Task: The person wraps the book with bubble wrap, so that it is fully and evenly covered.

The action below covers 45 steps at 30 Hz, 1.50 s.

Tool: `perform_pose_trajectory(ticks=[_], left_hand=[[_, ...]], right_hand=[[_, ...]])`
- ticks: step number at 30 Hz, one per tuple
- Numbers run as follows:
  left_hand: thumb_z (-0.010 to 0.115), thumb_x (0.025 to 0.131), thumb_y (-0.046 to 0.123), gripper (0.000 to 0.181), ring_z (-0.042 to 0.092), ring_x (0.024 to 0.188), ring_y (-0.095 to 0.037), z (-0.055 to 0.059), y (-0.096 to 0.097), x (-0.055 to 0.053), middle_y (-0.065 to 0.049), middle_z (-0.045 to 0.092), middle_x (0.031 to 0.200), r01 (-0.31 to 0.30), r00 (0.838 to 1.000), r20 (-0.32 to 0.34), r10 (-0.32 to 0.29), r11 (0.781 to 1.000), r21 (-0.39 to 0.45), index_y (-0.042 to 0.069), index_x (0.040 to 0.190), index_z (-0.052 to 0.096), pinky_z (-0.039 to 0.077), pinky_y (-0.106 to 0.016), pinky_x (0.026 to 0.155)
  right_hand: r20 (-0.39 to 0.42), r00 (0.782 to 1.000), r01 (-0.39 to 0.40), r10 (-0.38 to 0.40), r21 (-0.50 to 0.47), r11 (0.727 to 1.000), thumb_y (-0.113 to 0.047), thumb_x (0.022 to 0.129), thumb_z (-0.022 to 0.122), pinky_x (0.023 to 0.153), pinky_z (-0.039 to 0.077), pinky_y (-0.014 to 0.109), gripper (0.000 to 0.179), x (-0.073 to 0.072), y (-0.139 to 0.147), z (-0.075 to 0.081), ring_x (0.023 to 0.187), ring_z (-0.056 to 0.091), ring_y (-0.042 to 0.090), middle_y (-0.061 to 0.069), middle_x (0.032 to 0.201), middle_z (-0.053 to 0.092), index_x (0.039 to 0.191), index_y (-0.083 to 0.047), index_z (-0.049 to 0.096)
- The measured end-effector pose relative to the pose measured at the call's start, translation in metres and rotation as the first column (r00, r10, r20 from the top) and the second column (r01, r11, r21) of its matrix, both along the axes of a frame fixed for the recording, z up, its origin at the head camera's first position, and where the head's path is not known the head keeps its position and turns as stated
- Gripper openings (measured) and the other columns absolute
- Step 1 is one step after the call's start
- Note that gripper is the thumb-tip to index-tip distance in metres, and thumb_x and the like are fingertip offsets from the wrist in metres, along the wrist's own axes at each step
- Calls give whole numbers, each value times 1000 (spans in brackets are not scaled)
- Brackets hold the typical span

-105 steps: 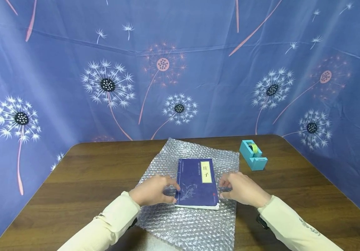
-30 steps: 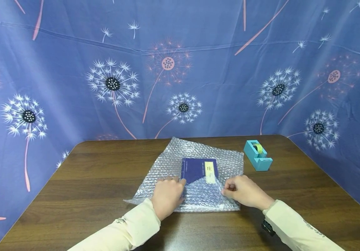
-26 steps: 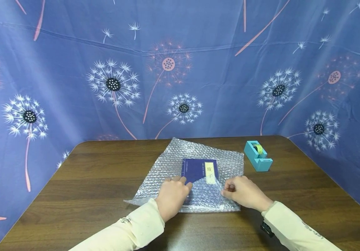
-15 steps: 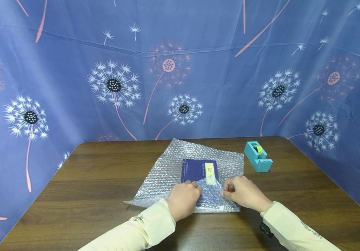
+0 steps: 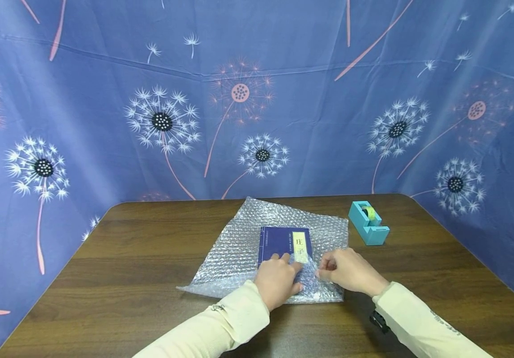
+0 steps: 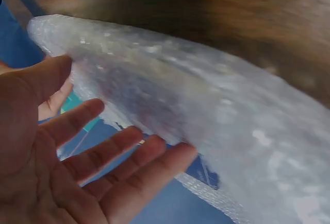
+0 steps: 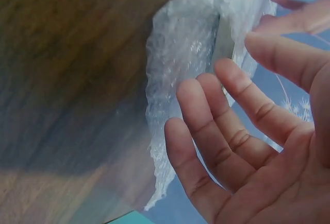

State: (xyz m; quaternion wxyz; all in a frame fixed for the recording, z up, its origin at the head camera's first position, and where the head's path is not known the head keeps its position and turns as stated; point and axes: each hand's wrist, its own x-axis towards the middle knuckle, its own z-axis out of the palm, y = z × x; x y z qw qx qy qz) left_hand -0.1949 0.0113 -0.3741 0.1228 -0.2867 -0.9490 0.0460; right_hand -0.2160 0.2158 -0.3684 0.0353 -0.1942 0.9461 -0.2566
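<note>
A sheet of bubble wrap (image 5: 234,243) lies on the table under a dark blue book (image 5: 279,241) with a yellow title label. Its near part is folded up over the book's lower half. My left hand (image 5: 277,281) rests on this fold, fingers spread; in the left wrist view its fingertips (image 6: 180,154) lie along the edge of the folded wrap (image 6: 149,95). My right hand (image 5: 348,271) is at the fold's right side, fingers loosely bent. In the right wrist view a gap shows between thumb and index finger, with the thumb tip right at the wrap (image 7: 180,59).
A turquoise tape dispenser (image 5: 369,223) with a yellow-green roll stands on the wooden table (image 5: 140,248), right of the wrap. A blue dandelion-print cloth (image 5: 310,109) hangs behind the table. A corner of the wrap sticks out at the left.
The near part of the bubble wrap has been folded over the book. My left hand has since slid right along the fold, while my right hand has stayed nearly in place.
</note>
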Motion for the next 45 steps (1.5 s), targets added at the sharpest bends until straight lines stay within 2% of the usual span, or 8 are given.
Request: perform_pose_trajectory(ticks=[10, 18, 26, 32, 37, 40, 43, 45], left_hand=[[74, 88, 51, 44, 66, 94, -21, 3, 12, 0, -3, 70, 115, -57, 996, 71, 61, 997, -53, 27, 124, 70, 57, -30, 70], [74, 88, 54, 43, 66, 95, -21, 0, 16, 1, 0, 69, 110, -76, 995, 51, 80, 994, -73, 28, 122, 71, 58, -30, 69], [74, 88, 53, 44, 66, 93, -20, 0, 15, 2, 1, 69, 108, -88, 995, 44, 92, 993, -81, 27, 122, 71, 58, -30, 67], [74, 87, 54, 43, 65, 91, -19, -1, 15, 2, 1, 69, 105, -92, 995, 40, 95, 992, -82, 27, 120, 71, 57, -30, 66], [74, 87, 54, 43, 65, 94, -20, 1, 15, 2, 1, 69, 109, -94, 994, 56, 99, 992, -90, 27, 121, 70, 58, -30, 67], [74, 87, 54, 43, 65, 94, -20, 2, 15, 2, 1, 68, 109, -99, 993, 60, 105, 990, -97, 27, 121, 70, 58, -30, 67], [73, 88, 54, 43, 65, 94, -19, 2, 15, 2, 1, 68, 108, -102, 992, 58, 108, 989, -103, 27, 122, 70, 57, -30, 67], [73, 88, 54, 44, 65, 95, -20, 2, 15, 2, 1, 68, 108, -103, 992, 57, 109, 989, -106, 27, 122, 69, 57, -29, 67]], right_hand=[[-31, 988, 151, -150, 44, 988, -21, 93, 73, 64, 52, 40, 11, -12, 16, 10, 77, 64, 18, 3, 91, 72, 91, -10, 74], [-19, 955, 296, -297, 158, 942, -27, 94, 71, 65, 54, 51, 41, -25, 32, 12, 86, 67, 36, 24, 107, 70, 114, 8, 69], [76, 931, 338, -358, 193, 921, -36, 97, 65, 74, 54, 58, 65, -36, 39, 12, 99, 64, 51, 36, 118, 62, 127, 20, 54], [187, 902, 376, -390, 104, 921, -37, 99, 63, 76, 54, 57, 58, -41, 40, 11, 104, 61, 50, 33, 117, 63, 121, 16, 58], [284, 880, 407, -380, -40, 912, -31, 99, 62, 59, 46, 34, 39, -43, 39, 9, 67, 51, 21, 11, 81, 59, 104, 8, 59], [309, 875, 417, -373, -85, 905, -30, 99, 62, 62, 48, 36, 36, -44, 39, 8, 70, 52, 23, 14, 86, 59, 102, 6, 57], [288, 880, 417, -377, -91, 904, -31, 99, 64, 75, 50, 47, 37, -44, 40, 8, 92, 55, 34, 21, 106, 58, 104, 5, 54], [293, 882, 416, -369, -118, 902, -28, 99, 64, 79, 51, 51, 36, -45, 41, 8, 96, 55, 36, 24, 108, 57, 104, 5, 52]])
